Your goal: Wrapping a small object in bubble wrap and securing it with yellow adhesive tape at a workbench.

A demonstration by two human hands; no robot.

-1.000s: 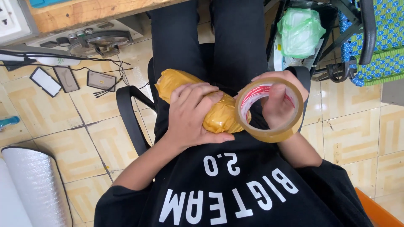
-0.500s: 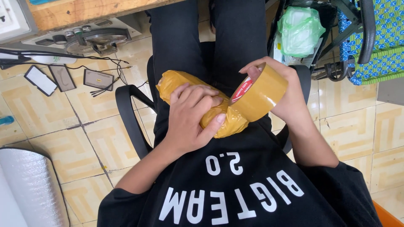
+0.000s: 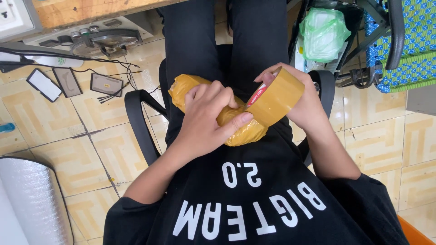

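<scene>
A lumpy parcel wrapped in yellow-brown tape (image 3: 238, 129) lies across my lap. My left hand (image 3: 206, 115) presses down on its top and grips it. My right hand (image 3: 304, 102) holds a roll of brown packing tape (image 3: 276, 96) edge-on against the parcel's right end, with the thumb of my left hand touching the roll. I sit in a black chair, in black trousers and a black shirt with white lettering.
A black chair armrest (image 3: 138, 122) curves at my left, another (image 3: 324, 84) at my right. On the tiled floor lie flat dark panels (image 3: 68, 82), cables and a grey device (image 3: 91, 41). A silver foil roll (image 3: 29, 199) stands lower left. A green plastic bag (image 3: 323, 34) sits upper right.
My right hand has turned the tape roll from face-on to edge-on and brought it down against the parcel's right end. My left hand has stayed on the parcel.
</scene>
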